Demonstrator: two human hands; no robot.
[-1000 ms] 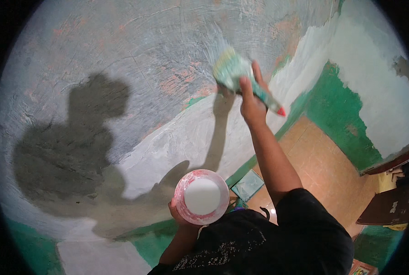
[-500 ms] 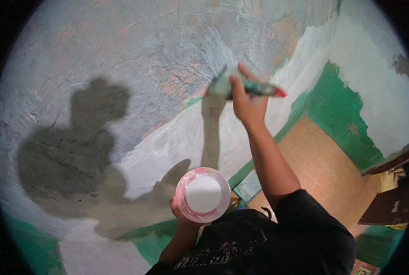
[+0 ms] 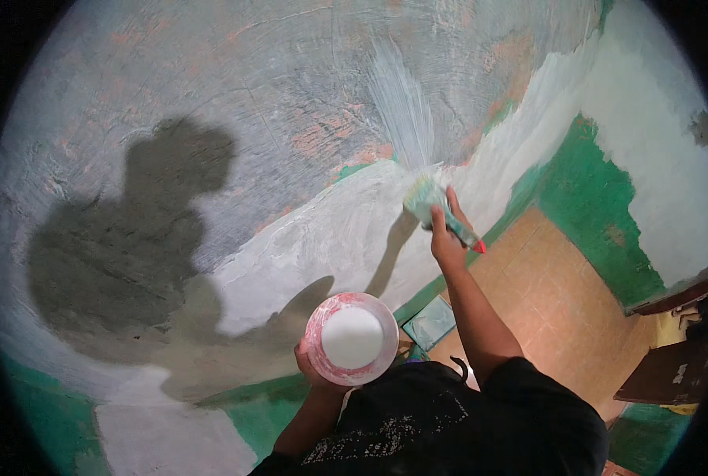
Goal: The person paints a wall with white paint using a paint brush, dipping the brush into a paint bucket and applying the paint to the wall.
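Note:
My right hand [image 3: 450, 236] grips a paintbrush [image 3: 459, 228] with a green handle and a red tip. Its wide, paint-coated bristles [image 3: 423, 196] are at the wall's white painted band, pointing up and left. A fresh whitish streak [image 3: 401, 103] runs above them over the grey, rough wall [image 3: 290, 87]. Down at chest height, my left hand [image 3: 310, 366] holds a pink and white bowl [image 3: 384, 357] by its left edge. White paint [image 3: 352, 337] fills the bowl's middle, and smears line its inner wall. Most fingers of the left hand are hidden beneath the bowl.
Below the white band, green paint [image 3: 592, 206] edges the wall near the tan tiled floor [image 3: 552, 278]. A pale green rectangular object [image 3: 431, 323] lies on the floor beside the wall. Dark brown furniture [image 3: 663, 365] stands at the right. My shadow [image 3: 124, 246] falls across the left wall.
My right hand has moved down and slightly right with the paintbrush, off the grey area onto the white band. The whitish streak now reaches lower. The bowl stays in nearly the same place.

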